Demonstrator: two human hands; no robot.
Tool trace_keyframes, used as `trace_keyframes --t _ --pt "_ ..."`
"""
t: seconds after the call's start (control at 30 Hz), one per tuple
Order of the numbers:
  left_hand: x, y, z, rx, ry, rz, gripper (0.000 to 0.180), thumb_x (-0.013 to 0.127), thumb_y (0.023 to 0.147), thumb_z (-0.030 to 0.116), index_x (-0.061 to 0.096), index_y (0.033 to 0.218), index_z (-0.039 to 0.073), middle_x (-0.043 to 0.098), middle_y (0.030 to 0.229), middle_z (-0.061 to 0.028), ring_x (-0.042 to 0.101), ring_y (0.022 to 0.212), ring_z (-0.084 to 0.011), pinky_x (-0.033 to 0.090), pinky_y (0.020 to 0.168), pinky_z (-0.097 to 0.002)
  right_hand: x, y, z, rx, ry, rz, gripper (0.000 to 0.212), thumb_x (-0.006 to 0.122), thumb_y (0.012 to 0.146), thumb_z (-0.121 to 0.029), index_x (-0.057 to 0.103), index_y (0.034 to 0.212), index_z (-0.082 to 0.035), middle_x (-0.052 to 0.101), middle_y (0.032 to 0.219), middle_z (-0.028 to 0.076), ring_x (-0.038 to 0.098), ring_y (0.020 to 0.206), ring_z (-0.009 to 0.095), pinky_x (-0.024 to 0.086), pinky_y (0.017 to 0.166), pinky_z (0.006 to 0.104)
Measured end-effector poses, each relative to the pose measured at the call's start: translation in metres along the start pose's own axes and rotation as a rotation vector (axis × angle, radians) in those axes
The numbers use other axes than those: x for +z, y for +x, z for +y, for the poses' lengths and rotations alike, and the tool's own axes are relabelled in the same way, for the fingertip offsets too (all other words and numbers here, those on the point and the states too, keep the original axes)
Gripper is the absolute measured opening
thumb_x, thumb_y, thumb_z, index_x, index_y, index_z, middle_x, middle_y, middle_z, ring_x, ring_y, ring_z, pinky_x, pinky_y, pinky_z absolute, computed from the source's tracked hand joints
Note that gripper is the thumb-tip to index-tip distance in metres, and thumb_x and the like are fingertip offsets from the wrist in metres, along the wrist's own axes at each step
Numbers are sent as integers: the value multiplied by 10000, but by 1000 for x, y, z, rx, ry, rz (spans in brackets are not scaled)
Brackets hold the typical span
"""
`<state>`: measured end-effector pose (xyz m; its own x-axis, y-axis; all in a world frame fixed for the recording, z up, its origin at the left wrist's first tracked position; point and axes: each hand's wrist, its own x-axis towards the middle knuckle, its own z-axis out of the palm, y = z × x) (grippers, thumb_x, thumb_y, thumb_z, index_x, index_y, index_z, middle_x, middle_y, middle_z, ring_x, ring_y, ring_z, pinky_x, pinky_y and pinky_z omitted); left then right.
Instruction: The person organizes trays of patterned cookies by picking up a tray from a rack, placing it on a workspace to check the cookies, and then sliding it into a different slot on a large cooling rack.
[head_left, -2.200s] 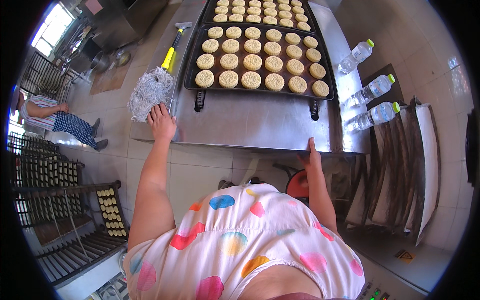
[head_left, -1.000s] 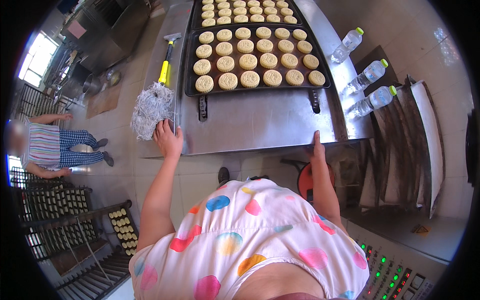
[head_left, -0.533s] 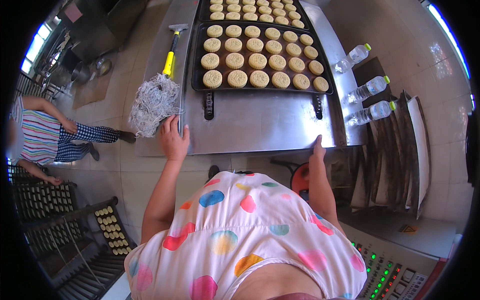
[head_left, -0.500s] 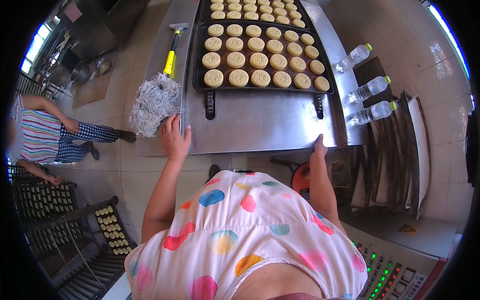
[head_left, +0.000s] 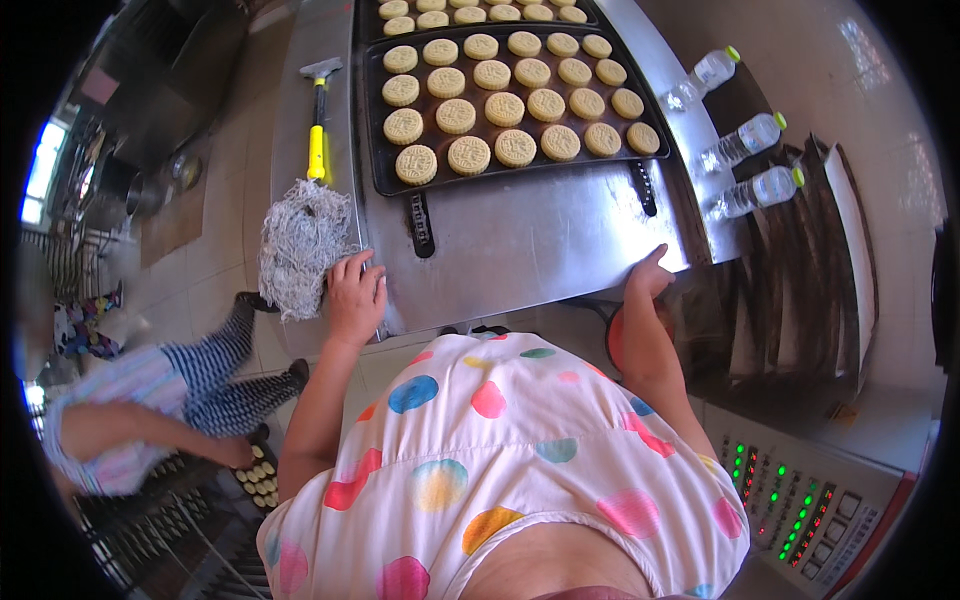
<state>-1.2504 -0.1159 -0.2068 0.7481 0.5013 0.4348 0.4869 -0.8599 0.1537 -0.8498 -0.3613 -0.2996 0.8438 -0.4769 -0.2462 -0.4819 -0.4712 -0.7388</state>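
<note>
Shiny, flat-topped steel table (head_left: 540,240)

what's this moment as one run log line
left hand: at table edge by stringy bundle; right hand: at table edge; tray: biscuits in rows

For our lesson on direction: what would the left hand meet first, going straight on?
Probably the dark tray, near left corner, though the stringy pad may brush the left hand first.
</note>
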Motion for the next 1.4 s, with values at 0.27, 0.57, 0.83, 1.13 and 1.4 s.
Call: trace_keyframes --t 0.27,0.57,0.83,1.13,1.4 --pt "9 14 0 230 -232 -220 77 606 759 104 609 799 39 617 933 -91 572 957 -264 425 907 -392 9 10 7 -2 -47 53 826 476 815 -647 405 1117 119 558 1074 305 550 1011 440 440 876 472" --pt "19 23 -6 222 -260 -272 82 596 772 122 601 773 40 621 822 -85 586 812 -256 435 850 -393 13 11 7 -23 -83 94 832 464 816 -660 436 1070 132 563 1057 313 548 1004 442 427 873 468" --pt "25 26 -12 229 -273 -288 91 605 775 133 595 754 45 614 792 -76 586 785 -249 438 814 -394 13 11 6 -9 -104 126 836 460 815 -662 455 1067 135 562 1067 326 547 1009 445 425 885 458" --pt "22 27 -12 236 -281 -327 85 597 792 135 591 788 50 614 815 -73 585 806 -253 426 818 -389 15 13 8 -2 -117 149 828 467 807 -666 460 1077 117 570 1062 315 547 1016 442 424 889 460" --pt "21 28 -10 254 -265 -338 87 587 801 130 589 791 44 614 822 -81 582 811 -256 420 809 -391 18 19 12 11 -118 164 801 480 799 -665 462 1040 99 581 1041 303 560 988 435 435 861 469"
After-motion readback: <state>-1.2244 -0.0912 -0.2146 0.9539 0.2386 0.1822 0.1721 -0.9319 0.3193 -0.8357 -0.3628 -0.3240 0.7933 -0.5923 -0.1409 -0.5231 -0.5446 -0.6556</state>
